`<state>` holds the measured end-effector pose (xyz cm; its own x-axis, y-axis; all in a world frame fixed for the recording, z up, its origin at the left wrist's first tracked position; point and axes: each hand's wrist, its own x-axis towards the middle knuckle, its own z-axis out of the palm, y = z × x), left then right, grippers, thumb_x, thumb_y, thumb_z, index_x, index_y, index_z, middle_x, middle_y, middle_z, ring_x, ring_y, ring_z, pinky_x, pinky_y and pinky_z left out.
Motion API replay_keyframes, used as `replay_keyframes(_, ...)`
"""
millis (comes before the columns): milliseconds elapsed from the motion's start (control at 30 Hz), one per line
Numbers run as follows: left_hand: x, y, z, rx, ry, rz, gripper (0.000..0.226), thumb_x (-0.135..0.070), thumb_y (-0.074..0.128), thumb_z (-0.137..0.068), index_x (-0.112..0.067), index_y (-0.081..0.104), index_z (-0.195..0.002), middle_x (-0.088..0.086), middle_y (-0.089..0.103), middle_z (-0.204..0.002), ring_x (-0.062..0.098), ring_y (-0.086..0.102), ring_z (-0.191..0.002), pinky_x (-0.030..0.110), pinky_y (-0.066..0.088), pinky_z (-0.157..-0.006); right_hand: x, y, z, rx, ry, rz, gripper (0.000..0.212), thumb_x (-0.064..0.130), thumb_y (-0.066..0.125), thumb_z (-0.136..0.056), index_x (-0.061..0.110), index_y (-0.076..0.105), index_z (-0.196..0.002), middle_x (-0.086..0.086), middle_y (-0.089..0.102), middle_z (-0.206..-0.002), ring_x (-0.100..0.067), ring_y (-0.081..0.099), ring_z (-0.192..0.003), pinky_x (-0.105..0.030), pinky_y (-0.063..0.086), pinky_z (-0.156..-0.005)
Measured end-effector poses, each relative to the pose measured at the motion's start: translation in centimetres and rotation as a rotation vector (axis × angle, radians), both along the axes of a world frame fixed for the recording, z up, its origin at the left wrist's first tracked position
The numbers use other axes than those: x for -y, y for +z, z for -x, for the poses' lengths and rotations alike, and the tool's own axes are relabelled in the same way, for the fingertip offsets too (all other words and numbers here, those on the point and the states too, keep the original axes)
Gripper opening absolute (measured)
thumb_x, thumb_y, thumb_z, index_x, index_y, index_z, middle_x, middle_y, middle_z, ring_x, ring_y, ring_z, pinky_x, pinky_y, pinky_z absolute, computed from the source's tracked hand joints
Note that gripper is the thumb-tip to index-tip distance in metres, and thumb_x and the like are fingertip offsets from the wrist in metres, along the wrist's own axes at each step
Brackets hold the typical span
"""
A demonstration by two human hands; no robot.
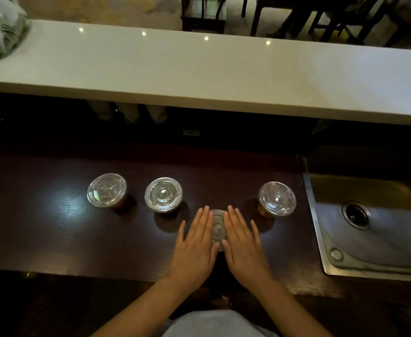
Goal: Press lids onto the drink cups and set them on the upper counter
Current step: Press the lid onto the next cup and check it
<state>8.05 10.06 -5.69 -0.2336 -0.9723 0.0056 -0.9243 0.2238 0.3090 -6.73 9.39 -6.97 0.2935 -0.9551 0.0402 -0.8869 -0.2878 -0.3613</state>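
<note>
Several drink cups with clear plastic lids stand on the dark lower counter (53, 239). One lidded cup (107, 190) is at the left, another (163, 194) beside it, and a third (277, 198) at the right. A nearer cup's lid (218, 227) shows between my hands. My left hand (194, 246) and my right hand (244, 246) lie flat on it, palms down, fingers straight and pointing away from me. The cup body under them is hidden. The white upper counter (199, 76) runs across above.
A steel sink (369, 229) with a drain is set into the counter at the right. A blurred bag-like bundle (0, 27) lies on the upper counter's far left. Dark chairs and table legs stand beyond the upper counter.
</note>
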Motion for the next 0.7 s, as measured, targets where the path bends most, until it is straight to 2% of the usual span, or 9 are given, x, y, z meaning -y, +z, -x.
replay_keyframes(267,0.8,0.0,-0.9,0.02,-0.104,-0.029,0.058,-0.036,0.031,-0.088,-0.009,0.03,-0.14,0.008,0.033,-0.148,0.018,0.021,-0.137,0.051,0.043,-0.098,-0.2,0.5,-0.3,-0.069,-0.049,0.023,0.059,0.032,0.031,-0.09,0.014,0.018,-0.146,-0.003,0.024,-0.152,-0.012,0.013,-0.141,-0.041,0.006,-0.109)
replay_keyframes(300,1.2,0.3,-1.2,0.034,-0.144,-0.03,0.059,-0.037,0.028,-0.09,-0.01,0.026,-0.142,0.007,0.026,-0.151,0.018,0.017,-0.14,0.049,0.04,-0.102,-0.2,0.5,-0.3,-0.069,-0.066,0.041,0.059,0.033,0.031,-0.09,0.014,0.021,-0.145,-0.003,0.027,-0.151,-0.013,0.015,-0.14,-0.04,0.007,-0.109)
replay_keyframes(367,2.1,0.8,-2.1,0.071,-0.251,-0.057,0.062,-0.04,0.02,-0.091,-0.015,0.007,-0.147,-0.001,-0.002,-0.155,0.012,-0.004,-0.143,0.045,0.016,-0.114,-0.5,0.5,-0.3,-0.059,-0.081,0.078,0.057,0.034,0.034,-0.088,0.01,0.031,-0.141,-0.006,0.038,-0.146,-0.015,0.024,-0.136,-0.04,0.017,-0.108)
replay_keyframes(433,2.6,1.4,-2.7,0.064,-0.298,-0.095,0.063,-0.038,0.019,-0.091,-0.018,0.0,-0.147,-0.006,-0.013,-0.153,0.008,-0.013,-0.141,0.04,0.002,-0.114,-1.0,1.0,0.1,-0.009,-0.095,0.122,0.051,0.031,0.039,-0.083,0.006,0.05,-0.127,-0.013,0.057,-0.128,-0.022,0.048,-0.118,-0.039,0.046,-0.092)
replay_keyframes(500,2.4,1.6,-2.9,-0.007,-0.196,0.018,0.059,-0.031,0.027,-0.091,-0.013,0.015,-0.146,0.001,0.006,-0.155,0.013,0.005,-0.142,0.04,0.017,-0.114,-1.3,2.2,0.6,0.063,-0.141,0.183,0.038,0.027,0.041,-0.081,0.008,0.064,-0.104,-0.008,0.065,-0.101,-0.023,0.063,-0.087,-0.03,0.052,-0.066)
replay_keyframes(533,1.9,1.5,-2.7,-0.069,-0.114,0.034,0.058,-0.03,0.031,-0.09,-0.01,0.024,-0.143,0.005,0.019,-0.153,0.015,0.016,-0.14,0.041,0.026,-0.111,-1.2,2.7,0.9,0.08,-0.149,0.201,0.035,0.026,0.041,-0.082,0.01,0.066,-0.099,-0.005,0.065,-0.095,-0.021,0.062,-0.082,-0.028,0.051,-0.062)
replay_keyframes(600,0.7,1.0,-1.9,-0.156,-0.027,0.076,0.058,-0.031,0.035,-0.087,-0.008,0.029,-0.14,0.009,0.032,-0.149,0.017,0.024,-0.138,0.041,0.031,-0.106,-0.7,2.9,1.2,0.066,-0.127,0.225,0.039,0.023,0.04,-0.084,0.006,0.063,-0.111,-0.01,0.066,-0.106,-0.02,0.057,-0.099,-0.027,0.049,-0.076)
replay_keyframes(667,-0.4,0.4,-0.9,-0.132,-0.05,0.09,0.06,-0.033,0.037,-0.087,-0.008,0.029,-0.14,0.009,0.033,-0.149,0.015,0.02,-0.139,0.043,0.034,-0.105,-0.1,2.3,1.3,0.045,-0.023,0.21,0.047,0.019,0.039,-0.086,0.002,0.047,-0.129,-0.015,0.054,-0.131,-0.019,0.038,-0.126,-0.025,0.031,-0.102)
replay_keyframes(700,-0.7,0.1,-0.6,-0.111,-0.067,0.082,0.06,-0.033,0.037,-0.086,-0.008,0.029,-0.14,0.009,0.034,-0.149,0.015,0.019,-0.138,0.044,0.038,-0.103,0.1,1.9,1.3,0.036,0.034,0.179,0.05,0.019,0.038,-0.087,0.002,0.039,-0.134,-0.015,0.047,-0.138,-0.018,0.029,-0.133,-0.025,0.021,-0.108)
